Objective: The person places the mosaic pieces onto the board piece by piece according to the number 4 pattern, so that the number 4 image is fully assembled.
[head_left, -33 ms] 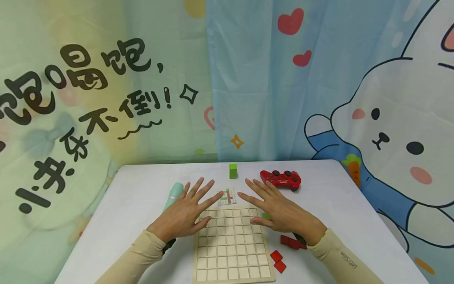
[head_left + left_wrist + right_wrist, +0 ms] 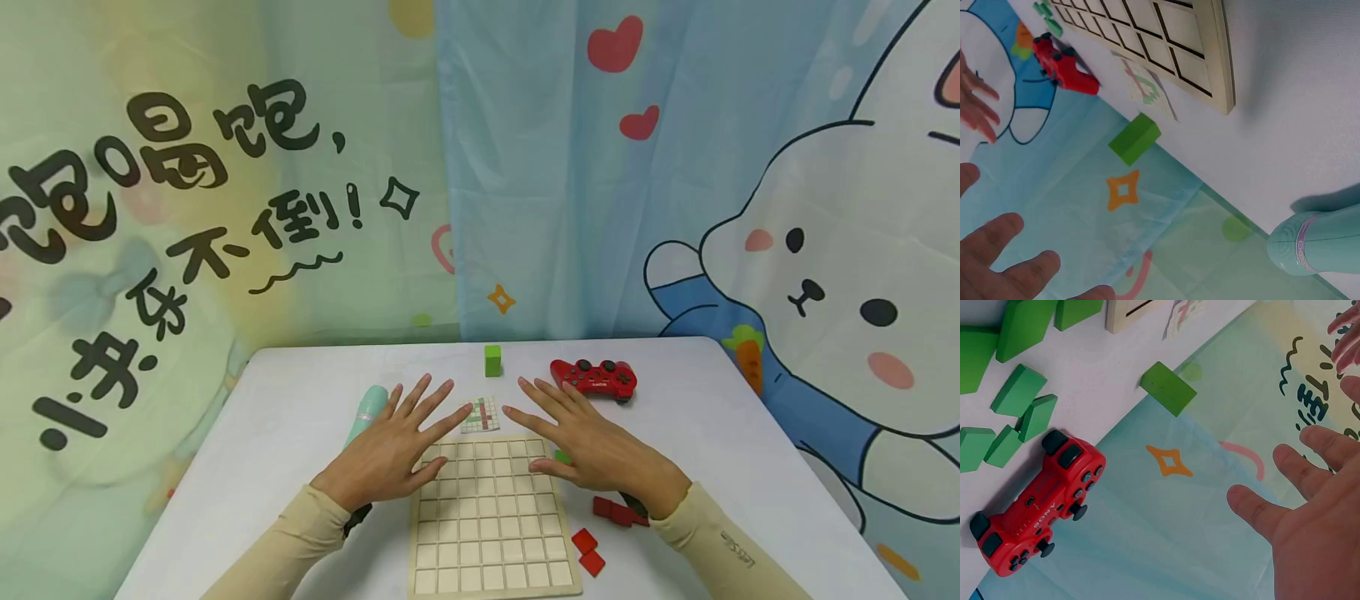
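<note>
We see the left hand [image 2: 393, 450] and right hand [image 2: 600, 446] held over the worktop [image 2: 262, 467], palms down, fingers straight and spread wide, with nothing in their hold. The wooden grid board [image 2: 491, 529] lies flat between and below them, each thumb over one of its far corners. Just past it we find a small patterned card [image 2: 482, 415], then a green block [image 2: 492, 362]. A turquoise cylinder [image 2: 367, 408] lies beyond the left hand; a red controller [image 2: 596, 380] lies beyond the right. To the board's right we spot red pieces [image 2: 592, 563] and green pieces [image 2: 1019, 390].
</note>
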Demonstrator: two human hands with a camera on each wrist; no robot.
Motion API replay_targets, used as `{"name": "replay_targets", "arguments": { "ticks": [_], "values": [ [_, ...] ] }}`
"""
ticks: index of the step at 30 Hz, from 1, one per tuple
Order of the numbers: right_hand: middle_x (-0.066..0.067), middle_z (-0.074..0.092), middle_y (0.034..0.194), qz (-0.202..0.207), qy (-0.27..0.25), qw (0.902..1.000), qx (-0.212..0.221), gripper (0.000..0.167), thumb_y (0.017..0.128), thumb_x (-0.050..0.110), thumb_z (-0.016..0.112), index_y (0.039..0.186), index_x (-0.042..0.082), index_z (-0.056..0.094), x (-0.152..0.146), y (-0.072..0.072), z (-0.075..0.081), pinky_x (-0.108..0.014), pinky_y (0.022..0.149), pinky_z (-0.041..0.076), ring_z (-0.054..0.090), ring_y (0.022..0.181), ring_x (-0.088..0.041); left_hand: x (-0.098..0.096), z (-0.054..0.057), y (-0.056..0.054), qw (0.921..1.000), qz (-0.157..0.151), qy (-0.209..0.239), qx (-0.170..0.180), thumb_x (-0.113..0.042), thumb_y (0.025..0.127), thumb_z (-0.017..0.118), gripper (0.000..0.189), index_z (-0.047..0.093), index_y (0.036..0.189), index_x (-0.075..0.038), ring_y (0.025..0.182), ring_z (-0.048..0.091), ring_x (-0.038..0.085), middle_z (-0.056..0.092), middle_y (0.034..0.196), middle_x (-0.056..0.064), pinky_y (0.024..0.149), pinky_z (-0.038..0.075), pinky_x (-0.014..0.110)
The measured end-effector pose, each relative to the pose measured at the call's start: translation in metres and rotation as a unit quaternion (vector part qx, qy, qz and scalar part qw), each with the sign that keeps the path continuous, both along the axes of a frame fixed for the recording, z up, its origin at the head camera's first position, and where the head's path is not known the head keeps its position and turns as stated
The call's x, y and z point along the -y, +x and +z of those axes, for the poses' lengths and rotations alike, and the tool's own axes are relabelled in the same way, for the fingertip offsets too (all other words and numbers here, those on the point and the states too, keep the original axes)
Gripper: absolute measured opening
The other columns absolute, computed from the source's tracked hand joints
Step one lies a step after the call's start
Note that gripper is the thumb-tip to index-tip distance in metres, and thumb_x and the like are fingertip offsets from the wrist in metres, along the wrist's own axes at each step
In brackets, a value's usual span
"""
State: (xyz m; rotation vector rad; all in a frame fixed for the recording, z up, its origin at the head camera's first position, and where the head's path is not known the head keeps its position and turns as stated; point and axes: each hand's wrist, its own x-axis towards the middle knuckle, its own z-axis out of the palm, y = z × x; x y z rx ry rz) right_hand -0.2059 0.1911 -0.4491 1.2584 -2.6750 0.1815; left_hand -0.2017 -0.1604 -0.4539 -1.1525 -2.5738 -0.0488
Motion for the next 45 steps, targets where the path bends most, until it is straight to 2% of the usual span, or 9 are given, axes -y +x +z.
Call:
{"name": "replay_targets", "arguments": {
  "ticks": [10,17,28,32,35,38,40,43,45],
  "values": [
    [-0.009,0.016,0.181,-0.001,-0.002,1.0,-0.003,0.084,0.103,0.056,0.064,0.171,0.037,0.02,-0.005,-0.001,-0.001,-0.066,0.131,0.031,0.026,0.165,-0.04,-0.001,0.004,-0.002,0.9999,-0.002,-0.009,-0.008,-0.042,0.105,0.065,0.074,0.03,0.17,-0.032,0.164,0.025,0.045,0.027,0.178,0.013,0.121,0.042,0.072],
    [-0.009,0.015,0.182,-0.006,-0.005,0.9998,0.019,0.085,0.102,0.054,0.067,0.171,0.037,0.022,-0.006,0.003,-0.003,-0.066,0.132,0.028,0.023,0.167,-0.038,0.0,0.002,0.0,0.9999,-0.008,0.002,-0.007,-0.039,0.103,0.069,0.077,0.032,0.169,-0.029,0.163,0.029,0.046,0.029,0.177,0.014,0.122,0.042,0.071],
    [-0.008,0.013,0.182,-0.016,0.005,0.9997,0.019,0.085,0.101,0.057,0.065,0.171,0.038,0.021,-0.007,0.006,-0.002,-0.068,0.131,0.03,0.023,0.167,-0.036,0.0,0.003,0.002,0.9998,-0.012,0.003,-0.013,-0.039,0.103,0.068,0.077,0.031,0.17,-0.029,0.162,0.031,0.046,0.03,0.177,0.014,0.121,0.042,0.071],
    [-0.007,0.013,0.182,-0.016,0.0,0.9998,0.014,0.084,0.101,0.055,0.067,0.171,0.036,0.024,-0.009,0.006,-0.002,-0.066,0.131,0.03,0.023,0.167,-0.035,0.0,0.002,0.008,0.9994,-0.011,0.031,0.007,-0.037,0.103,0.069,0.08,0.026,0.171,-0.032,0.164,0.027,0.044,0.024,0.179,0.011,0.122,0.041,0.071],
    [-0.007,0.014,0.182,-0.02,-0.009,0.9996,0.017,0.085,0.101,0.053,0.068,0.171,0.036,0.024,-0.012,0.005,-0.003,-0.065,0.131,0.032,0.024,0.167,-0.035,0.001,0.0,0.017,0.9959,-0.004,0.076,0.05,-0.035,0.104,0.068,0.082,0.021,0.172,-0.034,0.165,0.025,0.041,0.02,0.18,0.008,0.125,0.04,0.068],
    [-0.008,0.017,0.181,-0.035,-0.023,0.9986,0.033,0.088,0.1,0.049,0.071,0.172,0.034,0.022,-0.021,0.004,-0.003,-0.064,0.128,0.038,0.028,0.164,-0.035,0.002,-0.002,0.028,0.9838,0.007,0.147,0.103,-0.03,0.105,0.069,0.083,0.02,0.172,-0.032,0.162,0.035,0.036,0.023,0.18,0.005,0.124,0.045,0.06],
    [-0.009,0.022,0.18,-0.054,-0.042,0.9968,0.041,0.09,0.099,0.045,0.074,0.172,0.032,0.022,-0.029,0.003,-0.002,-0.061,0.124,0.044,0.033,0.162,-0.035,0.004,-0.004,0.036,0.9679,0.017,0.208,0.14,-0.024,0.105,0.07,0.08,0.025,0.171,-0.029,0.156,0.046,0.032,0.033,0.176,0.004,0.119,0.051,0.055],
    [-0.011,0.029,0.177,-0.09,-0.08,0.991,0.057,0.085,0.101,0.037,0.074,0.171,0.027,0.026,-0.044,0.003,0.001,-0.059,0.119,0.051,0.039,0.158,-0.036,0.007,-0.01,0.049,0.9333,0.042,0.296,0.2,-0.018,0.104,0.07,0.073,0.035,0.168,-0.025,0.142,0.062,0.03,0.049,0.167,0.004,0.108,0.06,0.051],
    [-0.013,0.036,0.173,-0.113,-0.11,0.9848,0.072,0.078,0.103,0.029,0.072,0.169,0.022,0.032,-0.054,0.004,0.002,-0.06,0.116,0.052,0.043,0.155,-0.038,0.01,-0.017,0.06,0.9034,0.067,0.344,0.247,-0.016,0.104,0.071,0.065,0.044,0.163,-0.022,0.135,0.067,0.032,0.056,0.161,0.006,0.102,0.064,0.045]
  ]
}}
